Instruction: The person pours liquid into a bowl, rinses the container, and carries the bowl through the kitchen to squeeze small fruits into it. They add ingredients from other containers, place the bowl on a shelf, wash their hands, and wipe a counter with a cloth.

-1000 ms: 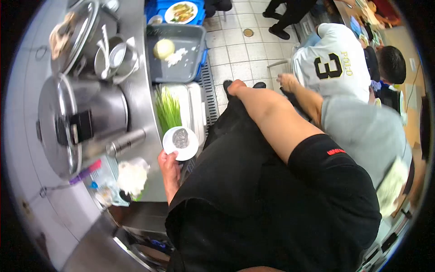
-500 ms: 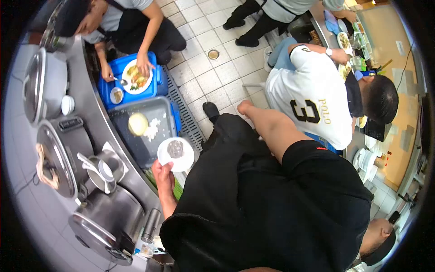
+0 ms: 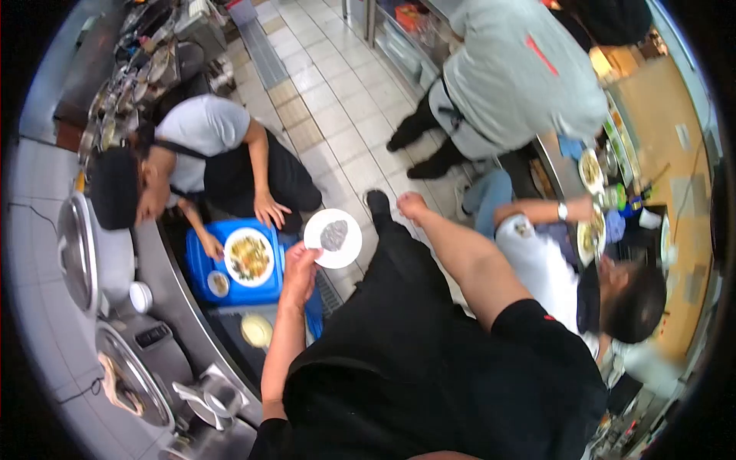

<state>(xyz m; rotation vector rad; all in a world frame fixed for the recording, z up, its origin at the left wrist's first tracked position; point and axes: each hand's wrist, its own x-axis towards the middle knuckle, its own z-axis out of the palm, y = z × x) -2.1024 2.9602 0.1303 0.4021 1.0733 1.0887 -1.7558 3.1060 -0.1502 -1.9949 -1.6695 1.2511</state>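
Note:
My left hand (image 3: 300,270) grips the rim of a small white plate (image 3: 351,244), thumb on top. On the plate lies a grey, shiny lump (image 3: 334,235) whose kind I cannot make out. The plate is held in the air over the floor, right of a blue tub (image 3: 201,264). My right hand (image 3: 412,205) hangs out in front of me, fingers curled in, with nothing visible in it. Nearest the plate, a crouching co-worker has one hand beside a large white plate of food (image 3: 249,257) and the other near their knee.
A small cup (image 3: 218,284) sits by the food plate. Lidded pots (image 3: 142,376) line the steel counter on the left. A person in grey (image 3: 521,84) stands ahead on the right. Another in white (image 3: 537,264) works at the right counter. The tiled aisle (image 3: 330,107) runs forward.
My view has moved forward along the aisle. My left hand has carried the small plate past the grey tub. The crouching co-worker's hand has left the food and dropped toward their knee.

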